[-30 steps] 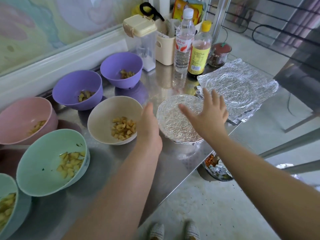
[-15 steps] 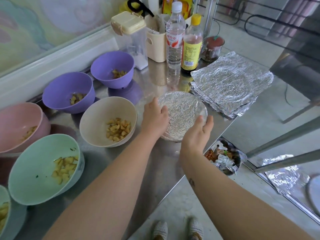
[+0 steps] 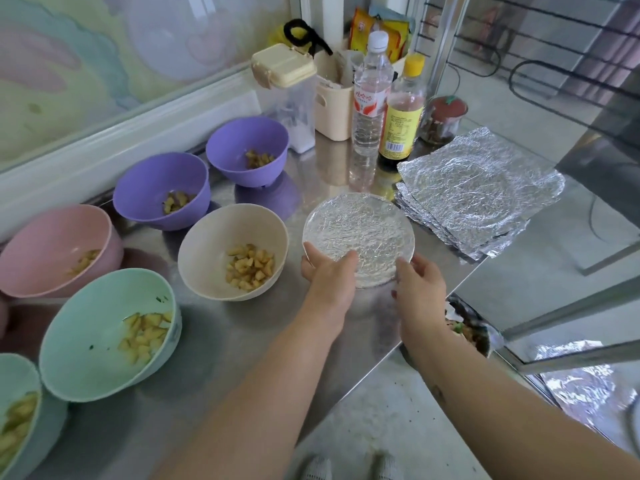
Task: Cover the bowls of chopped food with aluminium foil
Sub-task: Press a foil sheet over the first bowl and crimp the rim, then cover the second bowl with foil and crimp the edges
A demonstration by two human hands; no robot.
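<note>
A foil-covered bowl (image 3: 360,233) stands near the steel table's right edge. My left hand (image 3: 325,270) grips its near-left rim, thumb on the foil top. My right hand (image 3: 417,277) curls round its near-right rim. To the left sit open bowls of chopped food: a beige bowl (image 3: 207,251), two purple bowls (image 3: 152,188) (image 3: 239,140), a pink bowl (image 3: 41,244) and two mint bowls (image 3: 83,327) (image 3: 14,386). A stack of foil sheets (image 3: 481,188) lies at the right.
A water bottle (image 3: 369,105), a yellow-capped sauce bottle (image 3: 403,112), a clear lidded container (image 3: 287,91), a beige caddy (image 3: 332,109) and a small jar (image 3: 445,119) stand at the back. A bin with scraps (image 3: 471,330) sits below the table edge. Crumpled foil (image 3: 581,379) lies on the floor.
My hands came off the top of the foil and slid down to the bowl's near rim, drawing closer together and curling round the edge.
</note>
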